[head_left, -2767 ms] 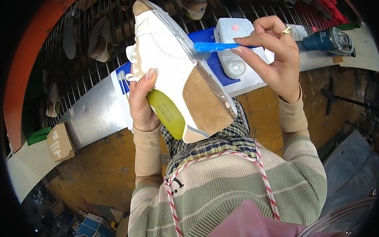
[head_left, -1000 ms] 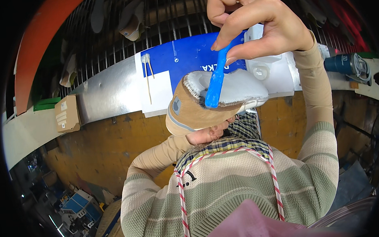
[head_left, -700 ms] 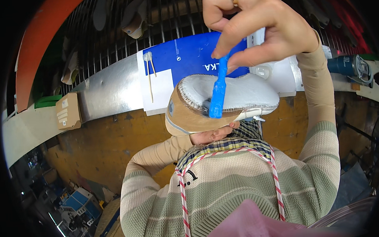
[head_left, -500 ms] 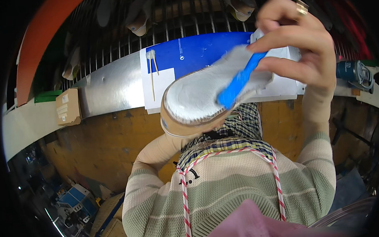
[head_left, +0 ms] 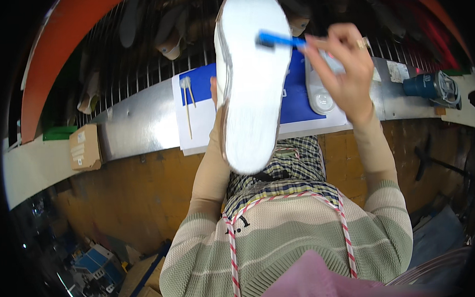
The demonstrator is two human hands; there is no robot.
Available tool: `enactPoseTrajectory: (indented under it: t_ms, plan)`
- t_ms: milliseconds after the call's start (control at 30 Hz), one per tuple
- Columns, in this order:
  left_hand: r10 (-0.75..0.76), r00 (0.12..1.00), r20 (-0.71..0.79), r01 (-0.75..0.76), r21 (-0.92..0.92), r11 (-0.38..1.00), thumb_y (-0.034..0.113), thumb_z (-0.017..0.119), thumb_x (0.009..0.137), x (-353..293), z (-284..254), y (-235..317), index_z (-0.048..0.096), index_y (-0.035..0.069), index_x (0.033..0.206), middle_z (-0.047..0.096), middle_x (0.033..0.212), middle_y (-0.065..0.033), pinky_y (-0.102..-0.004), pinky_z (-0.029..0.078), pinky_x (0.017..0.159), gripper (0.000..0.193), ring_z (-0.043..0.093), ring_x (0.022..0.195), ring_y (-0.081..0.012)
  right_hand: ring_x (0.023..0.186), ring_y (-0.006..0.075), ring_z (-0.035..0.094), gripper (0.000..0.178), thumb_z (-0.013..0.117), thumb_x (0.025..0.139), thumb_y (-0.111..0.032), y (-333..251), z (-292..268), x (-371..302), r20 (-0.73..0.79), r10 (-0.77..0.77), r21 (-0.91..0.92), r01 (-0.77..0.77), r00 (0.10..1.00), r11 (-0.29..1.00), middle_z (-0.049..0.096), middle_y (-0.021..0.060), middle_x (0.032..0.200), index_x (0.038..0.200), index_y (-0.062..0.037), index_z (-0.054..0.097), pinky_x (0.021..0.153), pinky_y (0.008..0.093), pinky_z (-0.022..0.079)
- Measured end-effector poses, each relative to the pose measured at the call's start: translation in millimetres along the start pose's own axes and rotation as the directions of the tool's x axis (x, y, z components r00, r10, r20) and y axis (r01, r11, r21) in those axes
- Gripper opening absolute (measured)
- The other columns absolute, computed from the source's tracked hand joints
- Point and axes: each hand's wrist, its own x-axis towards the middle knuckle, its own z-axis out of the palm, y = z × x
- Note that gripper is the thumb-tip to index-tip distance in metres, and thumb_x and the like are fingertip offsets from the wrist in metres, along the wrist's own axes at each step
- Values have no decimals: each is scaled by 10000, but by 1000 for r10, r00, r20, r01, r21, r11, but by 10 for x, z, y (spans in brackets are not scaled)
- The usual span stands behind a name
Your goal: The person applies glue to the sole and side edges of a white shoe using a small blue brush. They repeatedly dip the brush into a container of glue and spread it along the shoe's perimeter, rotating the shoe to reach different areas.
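A shoe (head_left: 252,95) is held up nearly vertical, its underside toward me and coated white and wet-looking. My left hand (head_left: 213,89) grips it from behind; only a bit of the fingers shows past its left edge, and the rest is hidden. In my right hand (head_left: 344,66), pinched between thumb and fingers, is a blue brush (head_left: 282,39). Its dark bristles lie over the upper part of the white underside, and motion blurs them slightly. Below the right hand, a white dish (head_left: 321,99) with a round well sits on the bench.
A blue sheet (head_left: 296,75) and white paper (head_left: 182,127) cover part of the metal bench (head_left: 137,112). Two thin sticks (head_left: 188,105) lie at left, joined by a whitish clump. A cardboard box (head_left: 86,147) stands farther left, a teal tumbler (head_left: 421,85) at right. Behind, more shoes (head_left: 170,46) rest on a rod rack.
The shoe has swung from slanting to nearly upright and moved up, its underside turning to face me. My right hand has moved left and down with the brush, uncovering the dish.
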Motion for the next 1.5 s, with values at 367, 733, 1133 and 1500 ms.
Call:
enactPoseTrajectory:
  t_ms: [367, 733, 1133, 1500]
  plan:
    - [-7, 1000, 28, 10, -123, 992, 844, 441, 828, -80, -218, 3, 296, 143, 1564, 458, 1484, -212, -507, 546, 977, 1026, 573, 1246, -374, 766, 221, 571, 324, 830, 687, -71, -608, -190, -364, 232, -141, 228, 87, 962, 970, 550, 88, 848, 990, 2, 743, 689, 354, 474]
    - [-76, 996, 54, 86, -213, 973, 717, 470, 924, -238, -232, -139, 405, 123, 1515, 519, 1447, -171, -480, 523, 1008, 841, 580, 1240, -340, 880, 299, 572, 227, 714, 784, -17, 853, 404, 103, -82, 185, -148, -196, 979, 969, 558, 153, 998, 1011, -10, 703, 780, 375, 481]
    - [156, 977, -143, -195, -315, 929, 249, 646, 878, 1676, -1502, 971, 565, 50, 1312, 528, 1347, -213, -212, 474, 591, 484, 536, 757, -171, 812, 370, 602, 68, 621, 933, -90, 1316, 478, -773, -50, 422, -333, -414, 905, 847, 556, 162, 952, 974, -40, 640, 691, 460, 483]
    - [216, 895, -389, -288, -135, 948, 232, 370, 1011, 1430, -1249, 843, 554, 44, 1321, 580, 1337, -188, -492, 474, 1024, 407, 553, 1219, -376, 827, 372, 623, 78, 639, 914, -86, 1196, 453, -723, -27, 453, -303, -439, 891, 846, 587, 141, 956, 969, -30, 642, 691, 457, 499]
